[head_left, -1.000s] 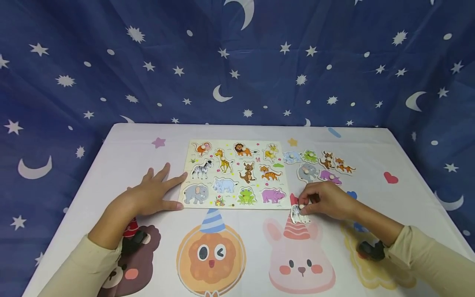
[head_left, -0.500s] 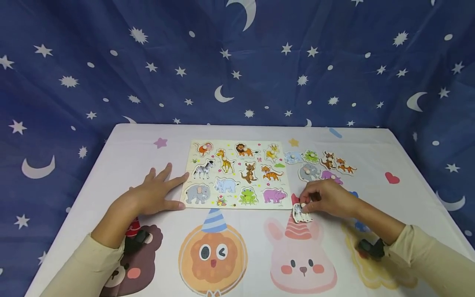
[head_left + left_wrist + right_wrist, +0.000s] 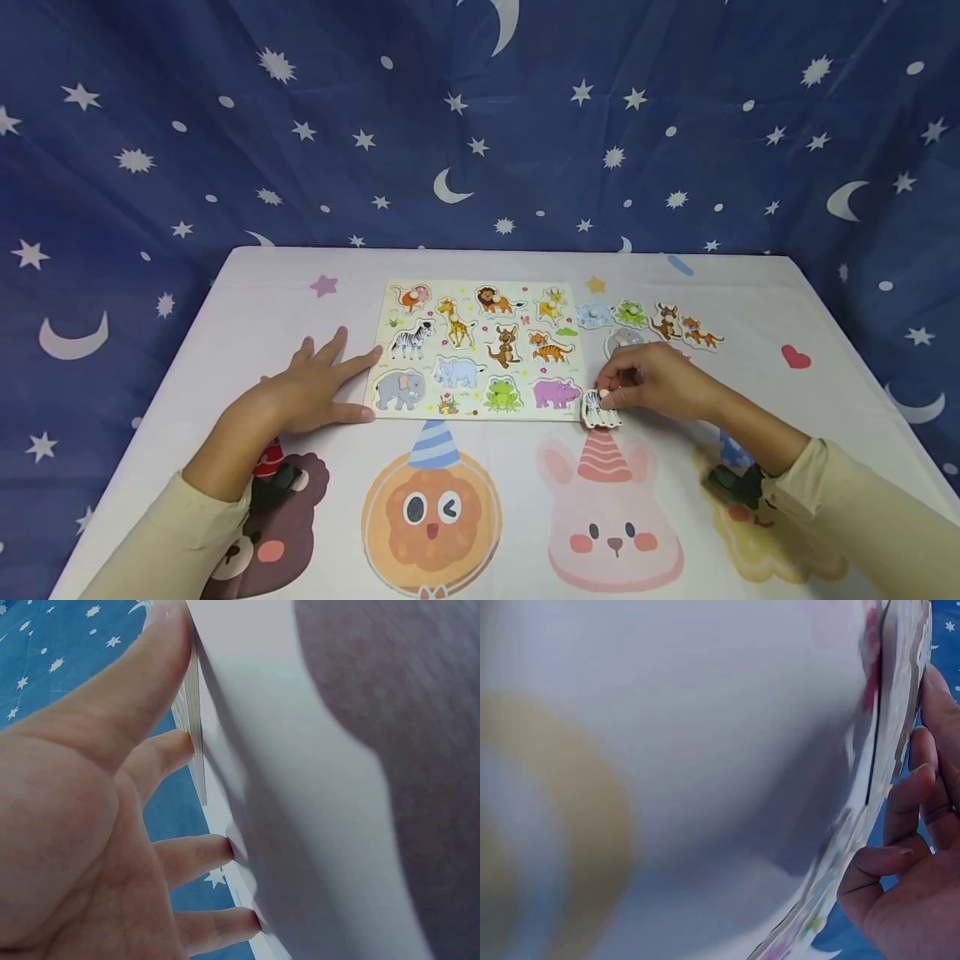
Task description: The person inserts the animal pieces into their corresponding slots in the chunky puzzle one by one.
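Note:
A flat animal puzzle board (image 3: pixel 450 287) lies in the middle of the table. My left hand (image 3: pixel 300 396) rests beside it with fingers spread; in the left wrist view the thumb (image 3: pixel 142 675) and index finger touch the board's left edge. Between thumb and fingertips my right hand (image 3: pixel 660 383) pinches a zebra puzzle piece (image 3: pixel 597 414) by its knob, at the board's lower right corner. Monkey (image 3: pixel 412 297), giraffe, lion and goat pieces with knobs sit in the board. Its zebra slot (image 3: pixel 412 340) shows a printed zebra and no knob.
Loose rhino (image 3: pixel 595 315), frog (image 3: pixel 630 313), kangaroo (image 3: pixel 665 321) and tiger (image 3: pixel 701 333) pieces lie right of the board. An elephant piece (image 3: pixel 624 340) is partly covered by the right hand, which nearly hides a purple piece. A starry blue cloth (image 3: pixel 300 167) hangs behind the table.
My right hand has lifted the zebra piece slightly and brought it up and left to the board's lower right corner. The left hand has stayed at the board's left edge.

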Demonstrator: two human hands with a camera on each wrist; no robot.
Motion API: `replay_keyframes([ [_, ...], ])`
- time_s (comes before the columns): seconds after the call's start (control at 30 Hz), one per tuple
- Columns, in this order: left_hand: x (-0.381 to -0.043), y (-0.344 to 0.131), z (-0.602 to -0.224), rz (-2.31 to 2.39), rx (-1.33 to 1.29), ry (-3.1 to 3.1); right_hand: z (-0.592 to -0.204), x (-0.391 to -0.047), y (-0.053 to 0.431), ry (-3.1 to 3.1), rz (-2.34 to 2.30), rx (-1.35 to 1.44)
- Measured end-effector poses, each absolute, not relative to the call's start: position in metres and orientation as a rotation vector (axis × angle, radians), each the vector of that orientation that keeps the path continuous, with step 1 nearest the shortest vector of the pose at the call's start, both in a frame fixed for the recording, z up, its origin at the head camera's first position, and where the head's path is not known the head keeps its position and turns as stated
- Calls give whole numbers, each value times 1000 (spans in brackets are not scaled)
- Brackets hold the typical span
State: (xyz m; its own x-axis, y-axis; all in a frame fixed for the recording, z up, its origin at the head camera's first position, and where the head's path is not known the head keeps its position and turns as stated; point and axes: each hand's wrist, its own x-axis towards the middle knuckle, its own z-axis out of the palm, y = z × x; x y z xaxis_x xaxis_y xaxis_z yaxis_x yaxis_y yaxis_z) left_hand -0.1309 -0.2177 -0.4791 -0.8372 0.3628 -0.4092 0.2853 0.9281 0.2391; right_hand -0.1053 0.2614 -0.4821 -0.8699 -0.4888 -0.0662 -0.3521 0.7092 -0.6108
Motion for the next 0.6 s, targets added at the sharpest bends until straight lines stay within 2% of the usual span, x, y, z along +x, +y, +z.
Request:
replay_keyframes([
  [0.6,-130,-217,-481,246,476,2639,-472,-157,177,2665,-992,-753],
])
